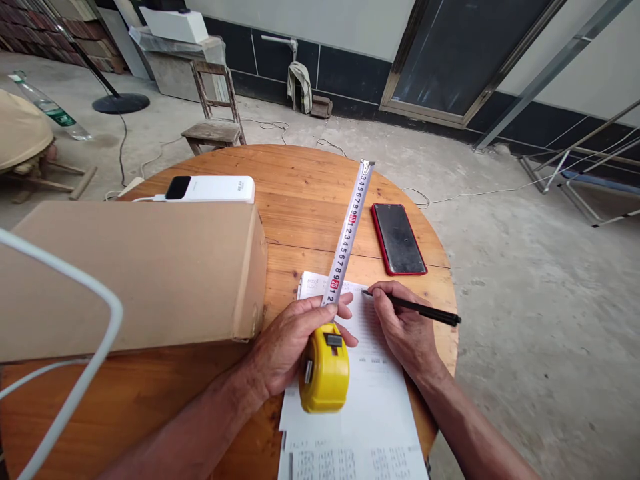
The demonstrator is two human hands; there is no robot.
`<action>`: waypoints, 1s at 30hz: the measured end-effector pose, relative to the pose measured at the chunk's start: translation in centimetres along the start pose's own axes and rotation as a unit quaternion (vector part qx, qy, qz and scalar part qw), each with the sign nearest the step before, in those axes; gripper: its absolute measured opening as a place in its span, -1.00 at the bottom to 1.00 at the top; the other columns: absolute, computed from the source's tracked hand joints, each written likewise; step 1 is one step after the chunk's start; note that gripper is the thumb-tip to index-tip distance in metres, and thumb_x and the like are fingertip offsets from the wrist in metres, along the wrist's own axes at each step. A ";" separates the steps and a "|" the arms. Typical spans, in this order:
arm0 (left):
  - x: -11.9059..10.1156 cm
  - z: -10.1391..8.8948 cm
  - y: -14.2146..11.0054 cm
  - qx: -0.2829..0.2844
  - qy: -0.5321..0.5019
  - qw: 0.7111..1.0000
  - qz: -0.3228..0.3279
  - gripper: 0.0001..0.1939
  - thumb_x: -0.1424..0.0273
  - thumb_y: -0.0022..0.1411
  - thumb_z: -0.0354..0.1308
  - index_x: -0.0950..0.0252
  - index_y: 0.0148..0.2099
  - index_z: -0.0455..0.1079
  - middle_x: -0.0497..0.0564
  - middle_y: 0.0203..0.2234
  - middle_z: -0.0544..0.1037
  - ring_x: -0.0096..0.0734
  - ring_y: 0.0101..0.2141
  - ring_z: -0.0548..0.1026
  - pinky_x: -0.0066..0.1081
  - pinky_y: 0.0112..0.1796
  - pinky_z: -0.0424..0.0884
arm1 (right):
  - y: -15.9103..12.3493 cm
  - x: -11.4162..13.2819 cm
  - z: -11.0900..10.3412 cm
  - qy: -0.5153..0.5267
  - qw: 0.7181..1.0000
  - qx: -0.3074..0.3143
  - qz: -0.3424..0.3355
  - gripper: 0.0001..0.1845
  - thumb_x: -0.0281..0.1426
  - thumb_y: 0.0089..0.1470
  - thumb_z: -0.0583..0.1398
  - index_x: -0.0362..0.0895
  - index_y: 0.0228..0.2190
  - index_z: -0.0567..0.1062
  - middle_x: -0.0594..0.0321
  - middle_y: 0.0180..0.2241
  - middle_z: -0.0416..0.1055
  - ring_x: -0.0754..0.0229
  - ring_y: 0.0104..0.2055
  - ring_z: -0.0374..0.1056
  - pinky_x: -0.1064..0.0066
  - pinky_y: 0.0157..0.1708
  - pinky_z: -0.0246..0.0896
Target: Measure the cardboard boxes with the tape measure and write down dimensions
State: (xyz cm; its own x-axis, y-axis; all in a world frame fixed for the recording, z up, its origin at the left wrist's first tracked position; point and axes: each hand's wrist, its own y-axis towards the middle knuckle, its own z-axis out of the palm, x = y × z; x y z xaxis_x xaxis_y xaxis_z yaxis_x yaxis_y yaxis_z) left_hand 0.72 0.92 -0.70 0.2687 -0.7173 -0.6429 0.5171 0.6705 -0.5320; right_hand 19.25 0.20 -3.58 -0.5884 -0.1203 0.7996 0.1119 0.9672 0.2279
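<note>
A yellow tape measure (325, 373) is in my left hand (290, 340), whose thumb and fingers pinch the blade close to the case. The silver blade (347, 233) stretches away from me above the table, past the 20 mark. My right hand (405, 327) grips a black pen (425, 310), its tip at the upper part of a printed sheet (370, 393). Faint handwriting shows along the sheet's top edge. More sheets with rows of figures (350, 460) lie beneath at the near side. Beyond my right hand rests a phone in a red case (399, 239).
A cardboard box (130, 273) takes up the table's left side, with a white power bank (215, 189) behind it. A white cable (107, 320) arcs across the left foreground. The round wooden table (295, 180) ends at the right. Behind it stands a wooden chair (215, 130).
</note>
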 end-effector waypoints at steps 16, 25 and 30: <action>0.1 -0.1 0.0 0.006 0.000 1.000 0.001 -0.84 0.34 0.22 0.07 0.34 -0.31 0.36 0.20 -0.27 0.58 -0.54 -0.54 0.44 -0.58 -0.53 0.29 | 0.0 -0.1 0.0 -0.014 1.000 -0.009 -0.008 -0.86 -0.40 0.11 0.11 -0.14 -0.43 0.44 0.36 -0.60 0.28 0.34 -0.60 0.14 0.49 -0.59 0.04; 0.1 0.0 0.2 0.001 -0.003 1.000 0.001 -0.84 0.36 0.22 0.07 0.36 -0.32 0.36 0.21 -0.25 0.58 -0.55 -0.54 0.46 -0.58 -0.54 0.30 | -0.4 -0.3 -0.2 0.022 0.998 -0.050 0.013 -0.85 -0.35 0.14 0.11 -0.12 -0.41 0.45 0.38 -0.59 0.30 0.34 -0.61 0.16 0.50 -0.60 0.06; 0.2 -0.1 0.2 -0.003 -0.002 1.000 0.000 -0.85 0.36 0.22 0.07 0.36 -0.33 0.36 0.21 -0.27 0.58 -0.52 -0.52 0.46 -0.58 -0.53 0.31 | -0.4 -0.2 -0.4 0.038 0.997 -0.070 0.021 -0.84 -0.33 0.15 0.11 -0.10 -0.41 0.44 0.38 -0.60 0.30 0.35 -0.61 0.16 0.51 -0.61 0.06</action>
State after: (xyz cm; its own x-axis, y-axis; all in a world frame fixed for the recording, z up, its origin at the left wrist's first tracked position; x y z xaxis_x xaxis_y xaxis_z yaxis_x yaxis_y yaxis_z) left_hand 0.81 0.90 -0.94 0.2719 -0.7181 -0.6406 0.5128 0.6714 -0.5350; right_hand 19.62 -0.20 -3.64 -0.5182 -0.1018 0.8492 0.2494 0.9317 0.2639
